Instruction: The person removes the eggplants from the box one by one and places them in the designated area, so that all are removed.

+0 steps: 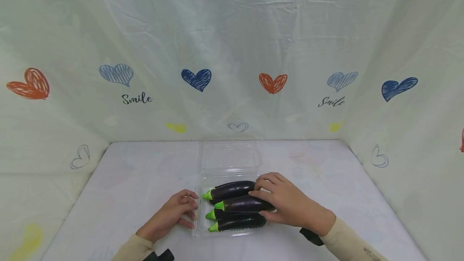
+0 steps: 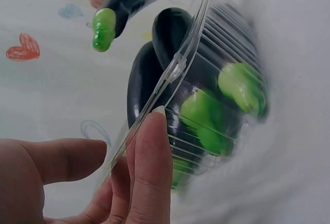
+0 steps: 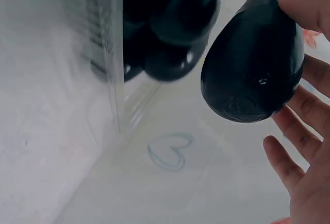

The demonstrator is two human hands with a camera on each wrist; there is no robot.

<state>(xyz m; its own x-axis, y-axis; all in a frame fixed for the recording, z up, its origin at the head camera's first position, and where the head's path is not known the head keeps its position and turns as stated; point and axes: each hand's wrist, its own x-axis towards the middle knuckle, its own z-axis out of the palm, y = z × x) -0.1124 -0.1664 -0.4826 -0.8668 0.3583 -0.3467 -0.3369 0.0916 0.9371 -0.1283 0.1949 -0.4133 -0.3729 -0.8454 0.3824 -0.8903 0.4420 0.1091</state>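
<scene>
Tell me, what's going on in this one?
A person's right hand holds one eggplant raised above the other eggplants, which lie in a clear plastic container on the table. The left hand is at the container's left edge. The lid is open, on the side away from the person.

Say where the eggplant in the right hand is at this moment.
In the head view, the eggplant is held over the clear box, above the other eggplants, its green end to the left and dark end in the right hand.
</scene>
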